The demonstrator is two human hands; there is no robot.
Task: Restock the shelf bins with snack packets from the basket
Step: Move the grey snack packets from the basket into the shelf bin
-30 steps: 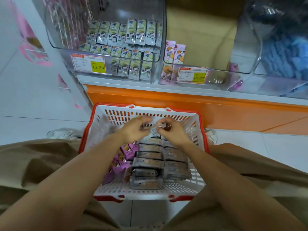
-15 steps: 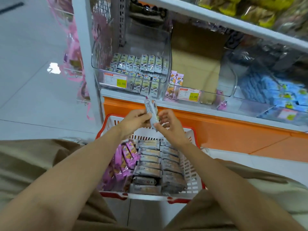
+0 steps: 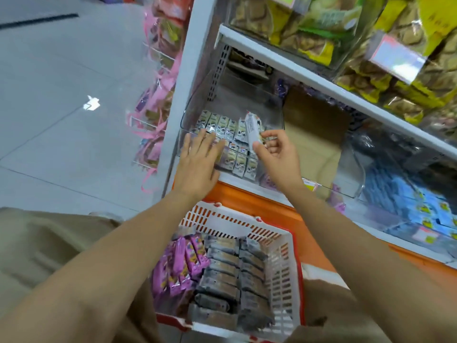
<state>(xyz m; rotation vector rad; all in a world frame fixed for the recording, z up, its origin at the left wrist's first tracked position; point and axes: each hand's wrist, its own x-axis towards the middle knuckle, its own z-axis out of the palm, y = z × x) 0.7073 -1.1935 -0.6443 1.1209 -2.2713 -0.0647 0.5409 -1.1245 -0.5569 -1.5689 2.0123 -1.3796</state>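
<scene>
Head: right hand (image 3: 279, 154) pinches a packet (image 3: 252, 131) upright over the right end of the clear bin (image 3: 237, 100), just above its rows (image 3: 222, 125). Left hand (image 3: 200, 164) is flat with fingers straight at the bin front; I cannot tell if it touches. The basket (image 3: 237, 221) below holds grey packs (image 3: 222, 273) and pink packs (image 3: 178, 263).

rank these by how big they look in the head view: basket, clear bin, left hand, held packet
1. basket, largest, though it is also nearest the camera
2. clear bin
3. left hand
4. packet, smallest, pinched in the right hand
</scene>
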